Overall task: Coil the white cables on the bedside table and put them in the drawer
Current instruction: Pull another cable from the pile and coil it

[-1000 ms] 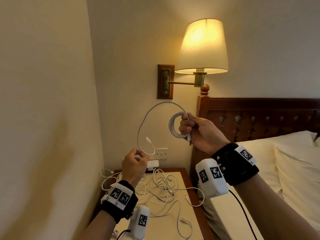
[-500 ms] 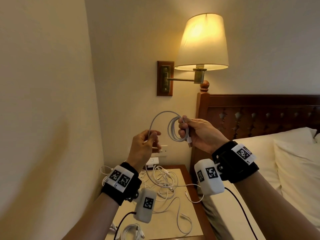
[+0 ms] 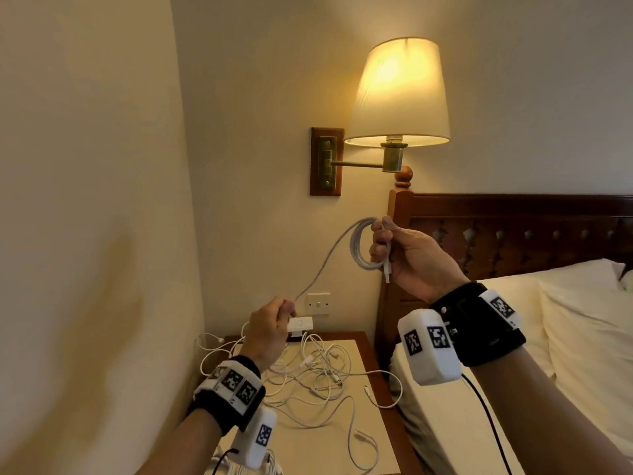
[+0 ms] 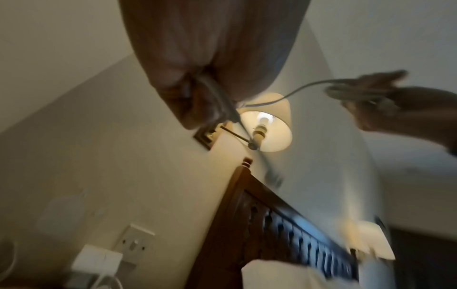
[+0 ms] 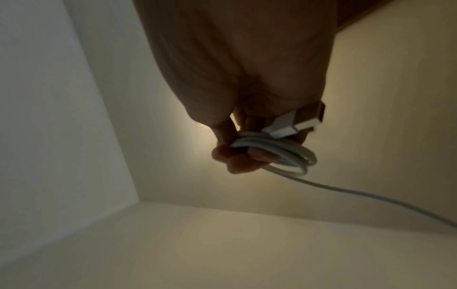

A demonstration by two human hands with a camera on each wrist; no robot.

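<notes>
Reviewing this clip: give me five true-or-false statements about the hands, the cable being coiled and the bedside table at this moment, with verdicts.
1. The right hand holds a coil of white cable. True.
2. The left hand is empty. False: it pinches the cable's free end.
3. The bedside table holds one neat coil. False: loose tangled cables lie there.
4. The wall lamp is lit. True.
5. The coil rests on the pillow. False: it is held in the air.

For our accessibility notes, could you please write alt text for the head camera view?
The right hand holds a coiled white cable while the left hand pinches its free end, above a bedside table strewn with loose white cables. A lit wall lamp and wooden headboard stand behind.
</notes>
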